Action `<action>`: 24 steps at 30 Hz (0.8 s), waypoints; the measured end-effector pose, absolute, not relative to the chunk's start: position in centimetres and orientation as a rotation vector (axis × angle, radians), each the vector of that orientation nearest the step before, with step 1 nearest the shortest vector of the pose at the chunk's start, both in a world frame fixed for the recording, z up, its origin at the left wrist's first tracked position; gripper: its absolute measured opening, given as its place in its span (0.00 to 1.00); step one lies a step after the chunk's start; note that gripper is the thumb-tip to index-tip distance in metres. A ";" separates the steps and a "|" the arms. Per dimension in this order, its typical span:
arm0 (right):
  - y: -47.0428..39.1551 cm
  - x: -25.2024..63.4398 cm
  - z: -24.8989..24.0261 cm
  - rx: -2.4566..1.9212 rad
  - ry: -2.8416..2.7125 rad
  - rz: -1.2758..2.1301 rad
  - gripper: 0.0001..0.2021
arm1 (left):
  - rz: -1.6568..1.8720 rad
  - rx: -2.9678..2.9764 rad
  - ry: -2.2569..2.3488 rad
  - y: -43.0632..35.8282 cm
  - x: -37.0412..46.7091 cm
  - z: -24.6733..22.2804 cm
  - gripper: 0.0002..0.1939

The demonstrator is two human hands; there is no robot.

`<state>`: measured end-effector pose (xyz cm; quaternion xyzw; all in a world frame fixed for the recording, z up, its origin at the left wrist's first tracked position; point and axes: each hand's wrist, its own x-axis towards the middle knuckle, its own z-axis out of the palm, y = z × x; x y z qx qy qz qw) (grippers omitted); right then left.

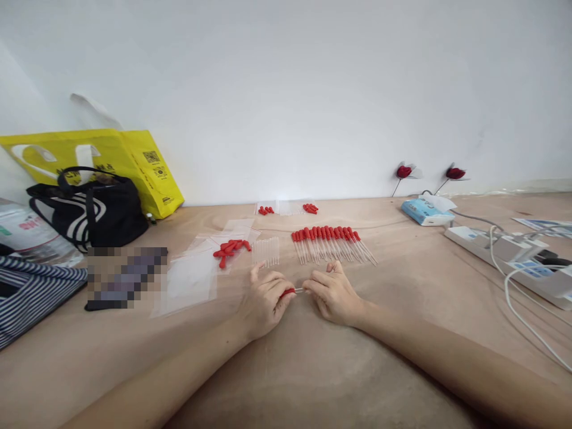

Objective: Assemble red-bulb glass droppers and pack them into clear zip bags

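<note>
My left hand (268, 300) is closed on a red rubber bulb (288, 291). From the bulb's open end a thin clear glass tube (299, 290) reaches across to my right hand (333, 293), whose fingers pinch it. Just beyond my right hand lies a row of finished-looking droppers (333, 241), red bulbs at the far end and clear tubes toward me. Left of that row, several loose clear tubes (266, 251) lie side by side. A small heap of loose red bulbs (230, 250) rests beside them on clear plastic bags (190, 280).
Near the wall sits a clear bag of tubes and bulbs (288, 208). At left stand a yellow bag (134, 167), a black bag (107, 208) and a blurred dark object (129, 280). Tissues (426, 210) and a power strip (513, 259) with cables lie at right.
</note>
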<state>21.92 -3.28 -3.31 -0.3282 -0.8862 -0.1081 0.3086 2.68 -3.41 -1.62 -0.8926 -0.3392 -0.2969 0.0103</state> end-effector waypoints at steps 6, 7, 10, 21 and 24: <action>-3.2 21.8 -3.4 -0.862 -2.370 -0.276 0.12 | -0.876 -2.799 -1.061 -3.3 2.7 -1.6 0.09; -3.1 21.8 -3.3 -0.864 -2.371 -0.272 0.12 | -0.866 -2.803 -1.069 -3.3 2.6 -1.6 0.09; -3.0 21.7 -3.1 -0.881 -2.377 -0.275 0.12 | -0.836 -2.811 -1.100 -2.9 2.4 -1.4 0.09; -3.4 21.0 -2.3 -0.973 -2.474 -0.316 0.09 | -0.735 -2.712 -1.093 -1.8 0.9 -0.7 0.10; -2.5 20.7 -2.2 -1.129 -2.397 -0.230 0.09 | -0.842 -2.491 -1.267 -1.0 0.1 -1.0 0.15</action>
